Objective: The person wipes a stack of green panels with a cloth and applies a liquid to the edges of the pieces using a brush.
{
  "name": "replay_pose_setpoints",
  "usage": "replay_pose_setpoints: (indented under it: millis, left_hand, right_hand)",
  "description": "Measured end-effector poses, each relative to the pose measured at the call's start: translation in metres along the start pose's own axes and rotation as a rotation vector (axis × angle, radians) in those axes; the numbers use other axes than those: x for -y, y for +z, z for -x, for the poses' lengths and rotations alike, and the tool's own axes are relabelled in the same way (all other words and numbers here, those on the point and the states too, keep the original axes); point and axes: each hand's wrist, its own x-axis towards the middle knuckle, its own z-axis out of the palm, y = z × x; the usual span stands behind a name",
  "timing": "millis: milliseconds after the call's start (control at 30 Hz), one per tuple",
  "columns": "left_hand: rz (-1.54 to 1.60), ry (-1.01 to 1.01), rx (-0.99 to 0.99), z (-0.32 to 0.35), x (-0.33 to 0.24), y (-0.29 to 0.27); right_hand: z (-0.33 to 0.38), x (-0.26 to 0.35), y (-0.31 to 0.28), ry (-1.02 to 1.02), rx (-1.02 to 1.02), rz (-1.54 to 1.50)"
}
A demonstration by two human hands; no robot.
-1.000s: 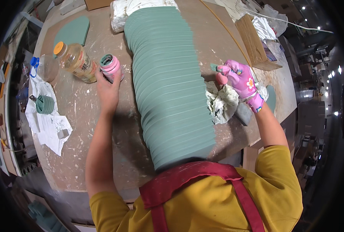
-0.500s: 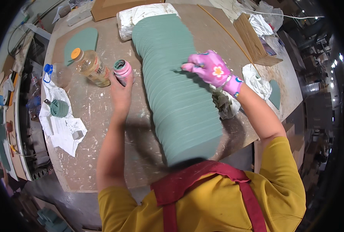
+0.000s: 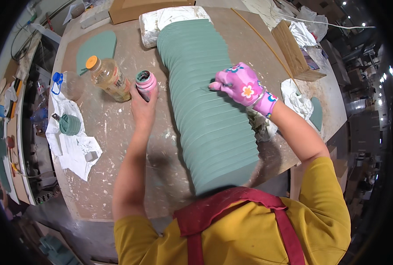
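Since half a second ago the right hand [image 3: 242, 84], in a pink flowered glove, has moved from the far side of the stack of green fan-shaped sheets [image 3: 209, 106] onto its upper face, while the left hand [image 3: 143, 106] stays on the small pink jar [image 3: 146, 84]. Right fingers [image 3: 218, 85] are pinched shut on a thin tool, probably a fine brush, whose tip touches a sheet edge just left of them; the wrist is bent and the forearm comes in from the lower right. Left fingers are curled around the jar's side, bare forearm stretched straight up across the paint-flecked table [image 3: 117, 145]. Beyond the left fingers lies a plastic bottle with an orange cap [image 3: 108, 78]; farther left sit a white rag [image 3: 73, 143] and a green roll [image 3: 69, 124]. That stack, lying between both hands and running toward the person's red apron [image 3: 231, 212], looks light but loose, its thin sheets likely to slide or fan apart; steadying it from the flat sides seems safest. The open jar looks small, light and spillable, best gripped round its body.
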Motion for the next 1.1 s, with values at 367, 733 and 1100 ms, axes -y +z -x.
replay_pose_setpoints:
  millis: [367, 733, 1100]
  left_hand:
    - [-0.018, -0.023, 0.028, -0.001, -0.004, -0.003]
    - [0.019, -0.092, 0.043, -0.001, -0.008, -0.001]
    - [0.005, -0.042, 0.037, 0.003, 0.007, -0.001]
  right_hand:
    - [-0.013, -0.026, -0.019, 0.404, -0.062, -0.244]
    - [-0.003, -0.078, -0.027, 0.409, -0.011, -0.069]
    - [-0.106, -0.135, -0.011, 0.391, -0.051, -0.165]
